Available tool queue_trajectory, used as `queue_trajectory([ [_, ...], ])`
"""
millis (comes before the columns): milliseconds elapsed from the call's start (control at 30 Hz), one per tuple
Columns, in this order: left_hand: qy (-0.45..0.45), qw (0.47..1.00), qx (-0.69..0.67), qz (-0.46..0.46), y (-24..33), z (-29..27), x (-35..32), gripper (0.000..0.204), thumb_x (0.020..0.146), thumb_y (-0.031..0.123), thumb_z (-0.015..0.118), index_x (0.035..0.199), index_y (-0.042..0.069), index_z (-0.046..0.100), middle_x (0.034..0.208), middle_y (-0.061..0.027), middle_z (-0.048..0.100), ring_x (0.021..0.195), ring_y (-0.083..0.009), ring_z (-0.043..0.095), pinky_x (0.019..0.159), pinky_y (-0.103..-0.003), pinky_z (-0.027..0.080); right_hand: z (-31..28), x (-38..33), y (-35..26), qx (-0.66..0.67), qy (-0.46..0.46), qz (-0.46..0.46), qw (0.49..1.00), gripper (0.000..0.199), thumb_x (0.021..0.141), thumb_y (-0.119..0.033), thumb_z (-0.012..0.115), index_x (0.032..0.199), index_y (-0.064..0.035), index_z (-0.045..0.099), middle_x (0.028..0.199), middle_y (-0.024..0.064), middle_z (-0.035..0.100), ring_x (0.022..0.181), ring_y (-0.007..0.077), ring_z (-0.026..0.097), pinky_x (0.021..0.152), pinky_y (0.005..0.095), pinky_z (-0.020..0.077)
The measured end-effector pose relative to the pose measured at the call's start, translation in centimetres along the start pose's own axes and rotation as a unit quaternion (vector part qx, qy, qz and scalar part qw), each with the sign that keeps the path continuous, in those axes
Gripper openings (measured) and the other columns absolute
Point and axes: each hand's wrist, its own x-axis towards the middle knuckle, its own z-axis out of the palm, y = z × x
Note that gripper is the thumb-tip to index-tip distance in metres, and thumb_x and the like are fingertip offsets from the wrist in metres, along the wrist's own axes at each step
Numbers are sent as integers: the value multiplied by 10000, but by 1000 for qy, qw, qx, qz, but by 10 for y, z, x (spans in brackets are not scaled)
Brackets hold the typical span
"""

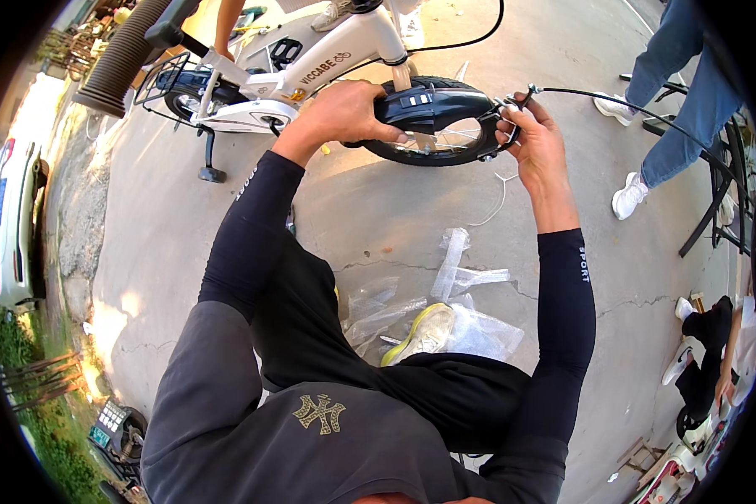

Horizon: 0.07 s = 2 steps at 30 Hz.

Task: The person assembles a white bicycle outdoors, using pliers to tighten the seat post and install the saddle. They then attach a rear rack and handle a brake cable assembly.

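A white bicycle (344, 55) with small wheels stands in front of me, its front wheel (428, 157) turned sideways. My left hand (344, 113) wraps round the left end of that wheel and its black mudguard (433, 105), thumb on the near side; its other fingers are partly hidden behind. At the wheel's right end, my right hand (533, 139) pinches the brake caliper (510, 118) between thumb and fingers. A black brake cable (613, 94) runs from there off to the right. The ribbed handlebar grip (119, 63) shows at the upper left.
Clear plastic wrap (479, 328) lies on the concrete around my shoe (428, 332). A thin white tie (500, 200) rests below the wheel. At right, a person in jeans (689, 101) stands beside a black metal stand (727, 181). Another person's arm (227, 29) reaches behind the bicycle.
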Motion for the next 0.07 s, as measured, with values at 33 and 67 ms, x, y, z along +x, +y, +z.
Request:
queue_trajectory([
  [33,-20,1000,-21,-9,-4,-2,-1,770,685,674,793,1036,-8,728,892,-198,719,884,-329,714,811,-421,540,0,1,-1,-17,-3,-2,1000,359,935,-28,679,1279,-33,581,924,81,706,768,168,715,652,296,584],
  [67,-57,998,-12,-29,-7,-3,-1,816,690,734,758,1049,1,733,885,-205,718,889,-336,715,814,-418,540,0,3,-2,-15,-16,2,1000,345,947,-52,674,1279,-35,582,949,89,713,785,179,724,677,303,602],
])
